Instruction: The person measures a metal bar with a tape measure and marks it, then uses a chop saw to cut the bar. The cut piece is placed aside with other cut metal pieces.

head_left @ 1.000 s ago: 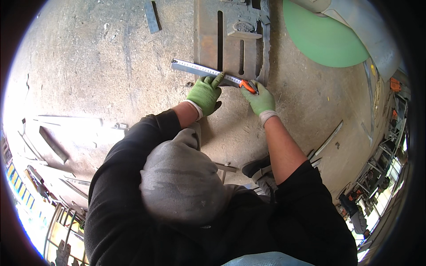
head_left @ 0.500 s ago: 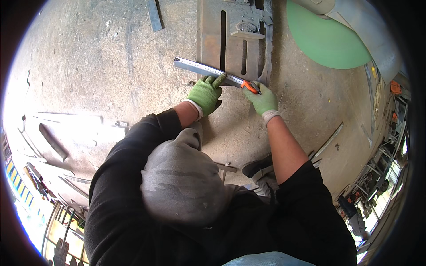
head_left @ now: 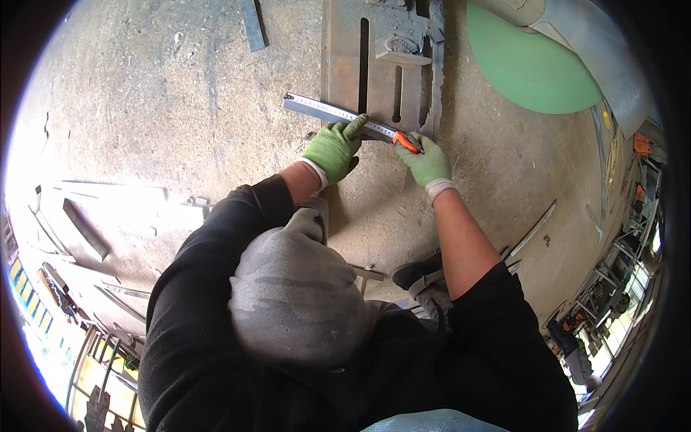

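An orange tape measure [head_left: 408, 142] is in my right hand [head_left: 429, 160], its fingers closed round the case. Its pale blade [head_left: 324, 106] is drawn out to the left and lies along a flat grey metal bar [head_left: 308, 110]. My left hand [head_left: 333, 150], in a green glove like the right, grips the bar near its middle, one finger reaching over the blade. The bar slants across the near end of a slotted steel plate [head_left: 344, 65], its left end sticking out past the plate. My left fingers under the bar are hidden.
Another flat metal strip [head_left: 253, 25] lies at the far left of the plate. A large green disc [head_left: 529, 65] is at the far right. Metal offcuts [head_left: 85, 230] lie on the floor at left, and a long thin bar [head_left: 531, 229] to the right.
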Tool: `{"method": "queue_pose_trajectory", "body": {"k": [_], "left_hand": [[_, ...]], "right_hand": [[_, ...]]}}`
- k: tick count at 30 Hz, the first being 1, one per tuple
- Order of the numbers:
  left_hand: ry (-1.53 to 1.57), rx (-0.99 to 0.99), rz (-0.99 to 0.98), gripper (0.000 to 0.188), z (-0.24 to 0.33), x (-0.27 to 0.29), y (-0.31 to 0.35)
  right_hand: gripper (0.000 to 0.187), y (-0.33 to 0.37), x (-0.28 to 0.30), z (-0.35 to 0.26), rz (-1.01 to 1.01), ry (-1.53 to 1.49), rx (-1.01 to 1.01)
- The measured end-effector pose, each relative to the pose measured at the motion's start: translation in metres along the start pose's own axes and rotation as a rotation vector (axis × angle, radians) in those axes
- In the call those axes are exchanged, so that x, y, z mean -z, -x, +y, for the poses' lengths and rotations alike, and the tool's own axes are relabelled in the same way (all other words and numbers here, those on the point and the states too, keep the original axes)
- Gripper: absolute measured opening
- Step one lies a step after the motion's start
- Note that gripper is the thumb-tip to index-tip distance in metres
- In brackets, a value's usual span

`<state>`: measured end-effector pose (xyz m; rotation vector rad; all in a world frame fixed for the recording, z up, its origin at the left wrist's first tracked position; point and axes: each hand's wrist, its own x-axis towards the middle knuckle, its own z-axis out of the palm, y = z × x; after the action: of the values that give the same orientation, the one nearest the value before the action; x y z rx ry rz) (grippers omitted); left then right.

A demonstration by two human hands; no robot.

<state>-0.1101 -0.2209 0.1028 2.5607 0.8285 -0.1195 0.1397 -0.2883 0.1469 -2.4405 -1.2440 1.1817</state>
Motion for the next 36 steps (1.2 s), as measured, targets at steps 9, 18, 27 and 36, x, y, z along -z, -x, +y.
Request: {"method": "queue_pose_trajectory", "body": {"k": [9, 18, 27, 36], "left_hand": [[0.065, 0.048, -0.018, 0.047, 0.002, 0.002, -0.003], [0.082, 0.060, -0.017, 0.047, 0.003, -0.001, -0.003], [0.041, 0.031, -0.029, 0.049, 0.001, -0.003, -0.002], [0.021, 0.018, -0.079, 0.052, -0.001, -0.002, -0.004]], "right_hand": [[0.060, 0.003, 0.006, -0.010, -0.046, -0.022, -0.026], [0.060, 0.001, 0.003, -0.006, -0.021, 0.000, -0.018], [0.060, -0.009, -0.006, 0.011, 0.013, 0.031, 0.007], [0.061, -0.006, 0.001, 0.001, -0.010, 0.015, -0.027]]}}
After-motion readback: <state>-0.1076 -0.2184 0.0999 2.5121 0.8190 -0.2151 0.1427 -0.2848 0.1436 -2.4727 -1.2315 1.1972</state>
